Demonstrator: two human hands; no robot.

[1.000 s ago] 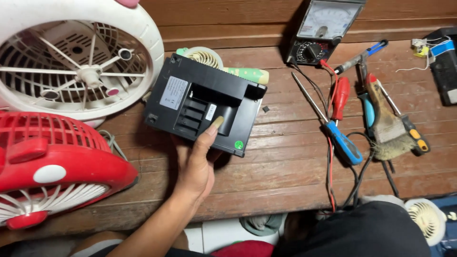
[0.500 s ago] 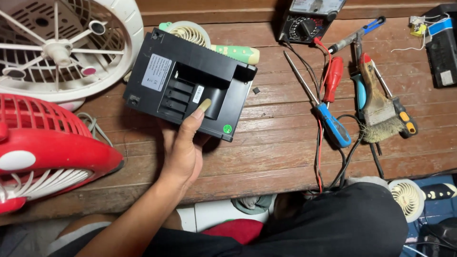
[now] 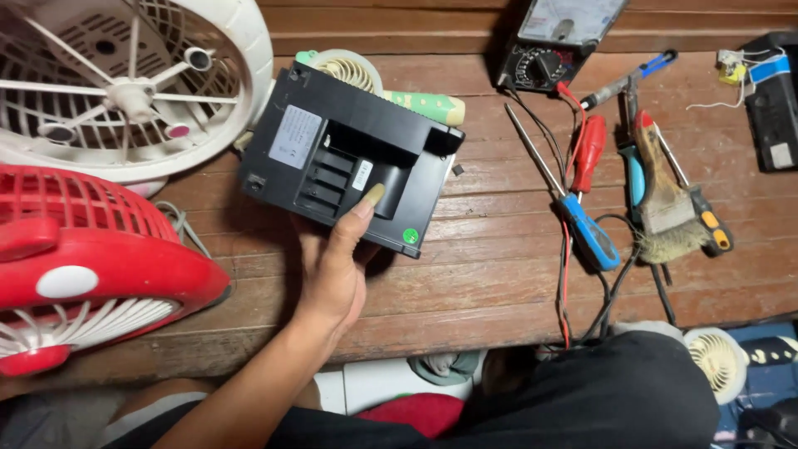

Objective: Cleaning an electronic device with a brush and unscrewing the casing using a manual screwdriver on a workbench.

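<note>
- Head view: only one hand point(image 3: 332, 270) shows, reaching up from about 7 o'clock; from the arm's angle I take it for the left, though I cannot be sure. No other hand is in view.
- The fingers curl under the near edge of a black plastic housing point(image 3: 349, 158), and the thumb point(image 3: 366, 204) lies flat along its top, its tip beside a small white label in the recessed bay. It is a clasp, not a pinch.
- The housing lies near the picture's centre, slightly towards 11 o'clock, tilted on the wooden bench point(image 3: 499, 274), its far edge over a small white fan point(image 3: 353, 68) and a green-handled tool point(image 3: 428, 106).
- In my judgement, holding it well means keeping the thumb off the label and ribbed slots, supporting the underside evenly, and lifting clear of the fan beneath before turning it.
- Counts: one white fan grille point(image 3: 125, 83) at 10 o'clock; one red fan point(image 3: 83, 258) at 8 o'clock; one analogue multimeter point(image 3: 561, 37) at 1 o'clock, with one red probe point(image 3: 588, 150).
- One blue-handled screwdriver point(image 3: 582, 224), one paintbrush point(image 3: 665, 204), and one more screwdriver with a yellow-and-black handle point(image 3: 706, 224) at 3 o'clock.
- One black battery-like block point(image 3: 773, 108) at the far right; another small white fan point(image 3: 716, 359) at 4 o'clock.
</note>
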